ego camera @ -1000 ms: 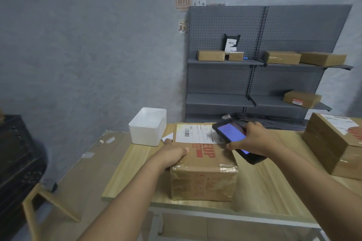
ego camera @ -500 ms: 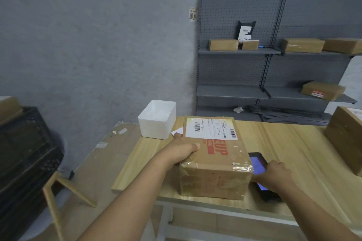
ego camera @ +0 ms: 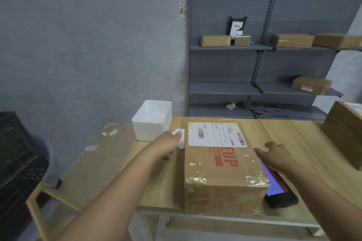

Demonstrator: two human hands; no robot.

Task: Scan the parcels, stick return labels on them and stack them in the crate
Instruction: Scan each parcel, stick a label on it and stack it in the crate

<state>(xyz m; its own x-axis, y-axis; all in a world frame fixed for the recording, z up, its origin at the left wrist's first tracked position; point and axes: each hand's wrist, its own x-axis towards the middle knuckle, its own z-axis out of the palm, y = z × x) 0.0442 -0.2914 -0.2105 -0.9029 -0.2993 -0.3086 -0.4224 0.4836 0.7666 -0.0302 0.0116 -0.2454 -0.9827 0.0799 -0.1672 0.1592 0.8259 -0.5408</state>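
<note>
The fingers point(ego camera: 177, 134) of the left hand point(ego camera: 167, 144) touched the small white labels point(ego camera: 181, 141), which lay on the counter point(ego camera: 293, 139) between the white bin point(ego camera: 151, 121) and the parcel point(ego camera: 221, 164); whether they already pinched one, I cannot tell. The right hand point(ego camera: 275, 152) hovered with relaxed, spread fingers, holding nothing, just beside the parcel and over the scanner point(ego camera: 278, 190). To do this step well, I think only one label should be peeled off and pressed flat on the bare cardboard, not over the barcodes. The parcel stood just to the right of the left fingers.
</note>
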